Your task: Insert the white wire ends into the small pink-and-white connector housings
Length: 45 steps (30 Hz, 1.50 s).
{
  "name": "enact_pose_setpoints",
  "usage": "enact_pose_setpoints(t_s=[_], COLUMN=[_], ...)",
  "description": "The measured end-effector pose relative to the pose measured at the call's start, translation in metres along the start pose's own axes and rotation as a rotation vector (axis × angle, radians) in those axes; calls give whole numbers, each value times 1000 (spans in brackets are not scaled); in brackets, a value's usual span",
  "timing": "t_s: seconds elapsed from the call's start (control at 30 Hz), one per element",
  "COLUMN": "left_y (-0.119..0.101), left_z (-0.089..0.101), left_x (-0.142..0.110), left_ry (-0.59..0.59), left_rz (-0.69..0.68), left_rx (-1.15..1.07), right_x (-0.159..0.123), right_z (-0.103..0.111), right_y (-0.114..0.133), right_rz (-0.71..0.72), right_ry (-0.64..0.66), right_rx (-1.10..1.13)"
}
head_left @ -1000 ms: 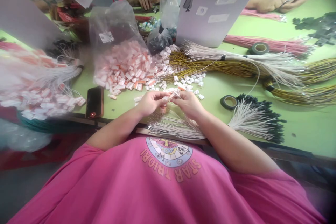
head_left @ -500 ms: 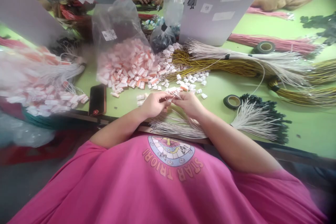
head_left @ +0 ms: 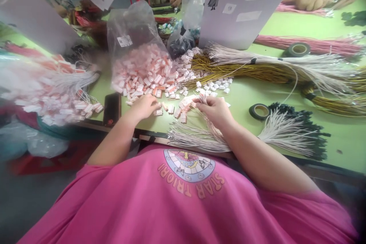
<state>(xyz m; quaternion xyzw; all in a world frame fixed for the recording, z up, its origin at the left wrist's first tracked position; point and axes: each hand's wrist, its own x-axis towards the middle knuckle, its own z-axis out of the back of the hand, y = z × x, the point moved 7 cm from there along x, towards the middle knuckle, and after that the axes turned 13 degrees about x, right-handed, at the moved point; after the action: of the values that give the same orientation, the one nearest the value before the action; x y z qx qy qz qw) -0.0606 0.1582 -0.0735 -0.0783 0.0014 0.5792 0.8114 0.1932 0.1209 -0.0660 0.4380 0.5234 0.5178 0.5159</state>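
In the head view your hands were apart: your right hand [head_left: 215,110] pinched thin white wires [head_left: 212,127], with small orange-and-white plastic connectors [head_left: 183,116] at its nine o'clock. Your left hand [head_left: 143,106] reached a pale plastic piece [head_left: 158,112], its grip unclear, with a black rectangular smartphone [head_left: 111,107] at its nine o'clock.

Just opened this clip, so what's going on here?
A person in a pink shirt works at a green table. The right hand pinches a bunch of thin white wires, with orange-and-white connectors beside its fingertips. The left hand is at some loose connectors before a larger pile; whether it grips one is unclear.
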Motion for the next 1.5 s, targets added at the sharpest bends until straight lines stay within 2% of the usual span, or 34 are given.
enact_pose_setpoints(t_s=[0.1,0.17,0.23,0.33,0.43,0.5,0.63,0.77,0.93,1.17,1.5], left_y=[-2,-10,-27,-59,-87,-101,-116,-115,-113,-111,-112], left_z=[9,17,18,10,1,-5,-16,-25,-30,-31,-28], left_x=[-4,-9,-12,-12,-5,1,8,9,8,7,4], left_ry=[-108,-136,-79,88,184,240,293,251,251,230,150], left_rz=[76,122,123,86,42,27,-9,-26,-29,-49,3], left_rx=[-186,-395,-663,-1035,-1276,-1353,-1361,-1446,-1470,-1368,-1204], right_x=[-1,-2,-3,-3,-2,0,0,0,1,1,-3], right_z=[-4,-7,-8,-7,-7,-8,-12,-13,-12,-9,-13], right_y=[-4,-5,-4,-1,-5,-10,-12,-9,-11,-13,-4], right_rz=[-78,-109,-113,-82,-72,-95,-122,-96,-84,-94,-68], right_ry=[36,57,68,73,86,110,176,196,192,146,130], right_rx=[83,138,171,173,176,202,195,82,86,119,-23])
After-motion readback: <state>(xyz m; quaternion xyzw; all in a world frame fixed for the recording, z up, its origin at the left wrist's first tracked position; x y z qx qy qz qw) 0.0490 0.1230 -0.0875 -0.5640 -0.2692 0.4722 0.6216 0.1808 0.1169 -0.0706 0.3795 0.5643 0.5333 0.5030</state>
